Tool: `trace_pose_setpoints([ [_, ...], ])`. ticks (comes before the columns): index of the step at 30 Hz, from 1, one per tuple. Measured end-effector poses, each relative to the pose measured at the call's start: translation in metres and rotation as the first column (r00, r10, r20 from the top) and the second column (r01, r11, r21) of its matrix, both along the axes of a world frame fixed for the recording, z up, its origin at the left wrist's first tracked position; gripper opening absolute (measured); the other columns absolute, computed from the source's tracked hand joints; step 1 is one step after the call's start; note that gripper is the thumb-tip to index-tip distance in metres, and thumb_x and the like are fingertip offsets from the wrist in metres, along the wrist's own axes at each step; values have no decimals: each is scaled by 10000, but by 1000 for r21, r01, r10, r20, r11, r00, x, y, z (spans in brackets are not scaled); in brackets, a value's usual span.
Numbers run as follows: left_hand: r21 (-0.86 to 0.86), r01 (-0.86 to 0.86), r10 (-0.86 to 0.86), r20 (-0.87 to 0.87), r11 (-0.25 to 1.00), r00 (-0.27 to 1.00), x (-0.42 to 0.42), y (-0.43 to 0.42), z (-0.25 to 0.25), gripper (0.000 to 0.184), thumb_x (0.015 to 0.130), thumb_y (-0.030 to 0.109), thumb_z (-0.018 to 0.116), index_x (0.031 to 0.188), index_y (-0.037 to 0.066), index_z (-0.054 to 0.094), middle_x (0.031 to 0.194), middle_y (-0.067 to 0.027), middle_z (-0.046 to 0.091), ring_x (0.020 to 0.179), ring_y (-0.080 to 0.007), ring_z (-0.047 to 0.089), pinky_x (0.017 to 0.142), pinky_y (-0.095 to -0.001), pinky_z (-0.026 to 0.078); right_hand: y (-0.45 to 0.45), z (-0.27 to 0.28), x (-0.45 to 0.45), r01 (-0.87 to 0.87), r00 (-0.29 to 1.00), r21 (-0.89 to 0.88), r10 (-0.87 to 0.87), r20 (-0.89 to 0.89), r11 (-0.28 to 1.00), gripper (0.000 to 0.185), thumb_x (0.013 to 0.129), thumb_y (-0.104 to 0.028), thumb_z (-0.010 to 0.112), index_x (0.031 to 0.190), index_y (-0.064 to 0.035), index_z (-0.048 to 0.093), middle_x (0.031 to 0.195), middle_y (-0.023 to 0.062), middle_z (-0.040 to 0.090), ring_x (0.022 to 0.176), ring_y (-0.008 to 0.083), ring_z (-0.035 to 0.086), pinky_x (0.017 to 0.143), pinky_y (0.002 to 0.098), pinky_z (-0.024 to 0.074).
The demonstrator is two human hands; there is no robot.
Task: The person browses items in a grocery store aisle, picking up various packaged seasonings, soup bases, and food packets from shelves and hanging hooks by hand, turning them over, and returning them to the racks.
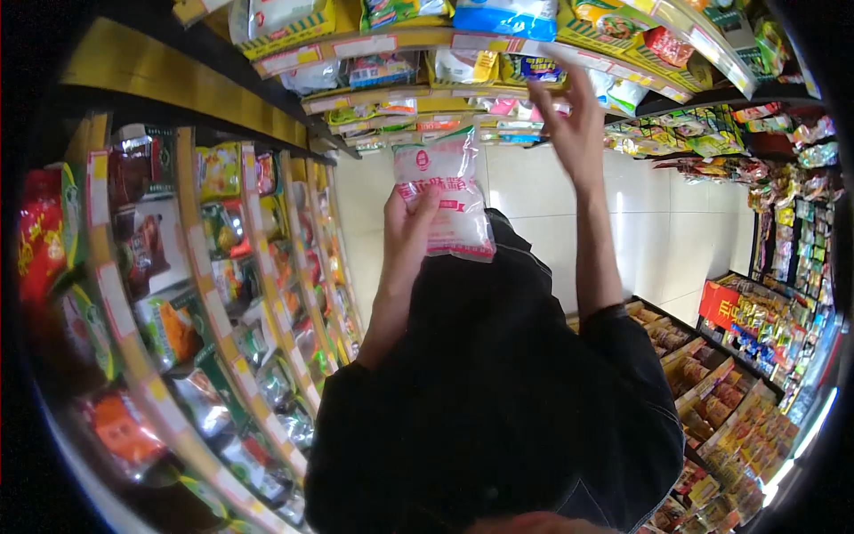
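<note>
Your left hand has the bag pinched under its thumb, long axis pretty much up and down the view; it sits lower and left of your right hand, which looks empty, fingers loosely spread, nearer the front shelf

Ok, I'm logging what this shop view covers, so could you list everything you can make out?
plastic bag: one, clear with pink print, in the left hand
front shelves: several, yellowish edges, ahead
blue-and-white packet: one, top of front shelves
left shelves: several, yellowish edges, left
orange-red packet: one, lower left
other shelf packets: too many to count, mixed colours
hanging packets: many, mixed colours, far right
red box: one, right
floor: one, pale tiles, centre
black clothing: lower centre
left hand: one, gripping the bag
right hand: one, open, raised before front shelves
</note>
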State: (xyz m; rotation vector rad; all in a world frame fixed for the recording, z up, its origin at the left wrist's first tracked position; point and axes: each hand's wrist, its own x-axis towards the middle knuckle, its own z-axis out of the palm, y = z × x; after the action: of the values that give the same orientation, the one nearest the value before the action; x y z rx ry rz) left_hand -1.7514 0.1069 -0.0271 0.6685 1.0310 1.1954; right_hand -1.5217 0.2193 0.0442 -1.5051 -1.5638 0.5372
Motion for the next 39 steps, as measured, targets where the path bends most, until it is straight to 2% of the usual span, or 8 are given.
trace_pose_setpoints([
  [2, -44, -16, 17, 23, 999, 1000, 2, -9, -5, 291, 1017, 229, 662, 1199, 16, 585, 994, -42, 682, 845, -96, 659, 744, -260, 559, 37, 13, -5, -101, 984, 178, 71, 165, 979, 451, 923, -219, 746, 1349, -161, 611, 1355, 124, 570, 886, 277, 733, 715, 400, 591],
  [4, -55, -8, 9, 25, 998, 1000, 2, -15, -11, 288, 1015, 224, 665, 1193, 11, 586, 995, -45, 683, 841, -101, 664, 747, -269, 567, 57, 30, -18, -115, 963, -55, 125, 239, 992, 485, 915, -145, 725, 1373, -115, 569, 1322, 170, 582, 899, 364, 700, 725, 430, 569],
  [7, -48, 12, -12, -9, 999, 1000, -2, -24, -16, 321, 1012, 217, 669, 1210, -20, 584, 1026, -75, 700, 801, -117, 687, 695, -274, 589, 67, 19, -37, -13, 826, 37, -10, 563, 999, 544, 895, -174, 747, 1402, -196, 551, 1436, 138, 490, 933, 378, 697, 694, 462, 579],
  [14, -60, 5, -7, -28, 998, 1000, -14, -33, -25, 328, 1014, 247, 668, 1235, 24, 574, 1046, -53, 689, 882, -105, 667, 777, -275, 567, 88, -16, -20, -48, 727, 252, -139, 672, 967, 403, 948, -283, 697, 1340, -238, 614, 1341, 121, 568, 910, 340, 722, 714, 445, 595],
  [19, -66, -43, 43, 2, 997, 999, -20, -29, -24, 326, 1016, 244, 665, 1239, 25, 571, 1047, -56, 690, 877, -102, 672, 771, -275, 571, 91, 2, -57, -101, 899, 234, -11, 437, 967, 378, 967, -333, 660, 1311, -177, 633, 1242, 111, 617, 907, 315, 706, 719, 431, 571],
  [23, -87, -58, 59, 12, 994, 998, -27, -31, -11, 327, 1017, 236, 661, 1247, 24, 565, 1045, -56, 690, 880, -101, 674, 770, -274, 571, 105, 27, -107, -309, 867, 174, 202, 456, 935, 595, 878, -273, 764, 1414, -155, 534, 1414, 267, 463, 1286, 459, 485, 1022, 516, 472],
  [26, -92, -94, 95, 10, 991, 995, -30, -35, -11, 316, 1019, 224, 656, 1244, 20, 567, 1042, -54, 690, 881, -104, 672, 772, -275, 568, 119, 7, -141, -212, 712, 302, -64, 699, 929, 690, 878, -356, 762, 1473, -160, 472, 1460, 319, 386, 1330, 508, 420, 1083, 569, 414],
  [39, -36, -172, 172, 13, 985, 985, -44, -50, -24, 263, 1009, 178, 663, 1168, -23, 600, 1006, -61, 695, 875, -113, 678, 730, -270, 580, 155, -28, -136, -126, 900, 285, -11, 435, 950, 911, 835, -441, 807, 1561, -121, 358, 1568, 311, 273, 1430, 513, 322, 1153, 560, 352],
])
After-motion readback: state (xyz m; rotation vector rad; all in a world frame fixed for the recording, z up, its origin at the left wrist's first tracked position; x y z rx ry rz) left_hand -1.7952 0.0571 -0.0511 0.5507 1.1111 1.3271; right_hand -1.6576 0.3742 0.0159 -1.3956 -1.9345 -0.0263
